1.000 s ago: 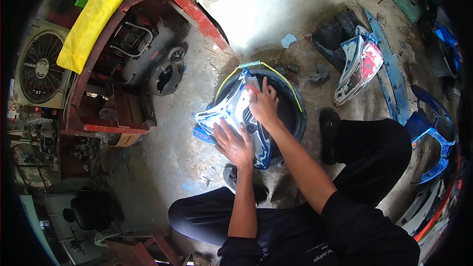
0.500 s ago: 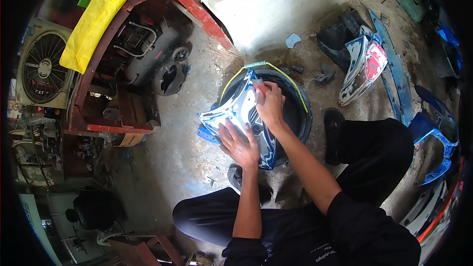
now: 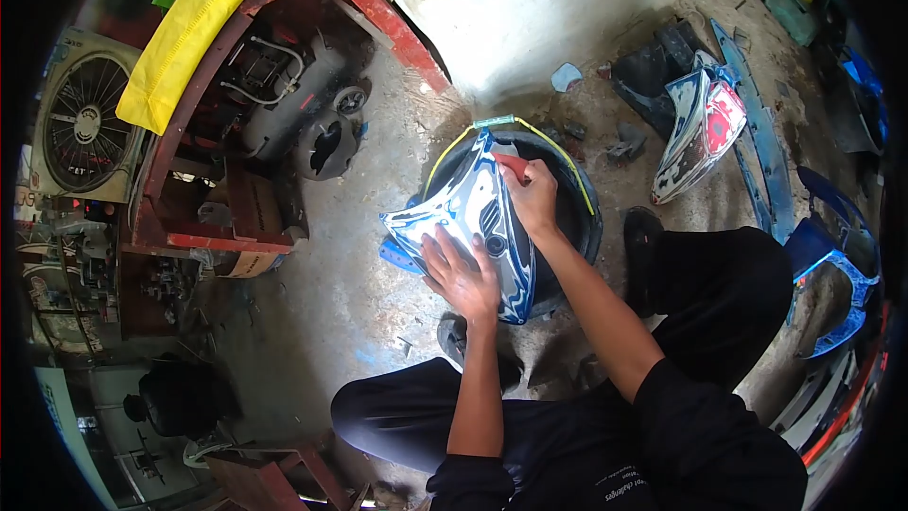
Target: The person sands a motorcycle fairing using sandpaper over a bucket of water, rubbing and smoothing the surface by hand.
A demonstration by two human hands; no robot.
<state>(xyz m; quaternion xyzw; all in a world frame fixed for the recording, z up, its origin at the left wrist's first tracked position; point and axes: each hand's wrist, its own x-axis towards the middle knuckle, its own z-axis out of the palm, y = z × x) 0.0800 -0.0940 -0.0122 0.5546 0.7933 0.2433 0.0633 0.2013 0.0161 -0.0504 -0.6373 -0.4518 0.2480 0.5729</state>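
Observation:
A blue, white and grey motorcycle fairing panel (image 3: 457, 191) with worn, sanded-looking patches rests across a black bucket (image 3: 588, 238). My left hand (image 3: 462, 282) lies flat on the panel's lower left part, its fingers spread. Near the panel's upper right edge, my right hand (image 3: 533, 199) is closed on a reddish folded piece of sandpaper (image 3: 512, 166), which touches the panel. The bucket's yellow handle (image 3: 575, 170) arches around the far side, with a pale green grip at its top. Much of the bucket's inside is hidden by the panel and my right hand.
To the right lie another partly stripped panel (image 3: 697, 137), a long blue strip (image 3: 757, 142) and a blue frame part (image 3: 830, 284). A red metal bench (image 3: 213, 244) stands left, with an air compressor (image 3: 303, 95) beneath it. My shoe (image 3: 643, 246) is right of the bucket.
My right hand has shifted slightly right and down, toward the panel's edge, with the sandpaper still in it. My left hand stays flat in nearly the same spot.

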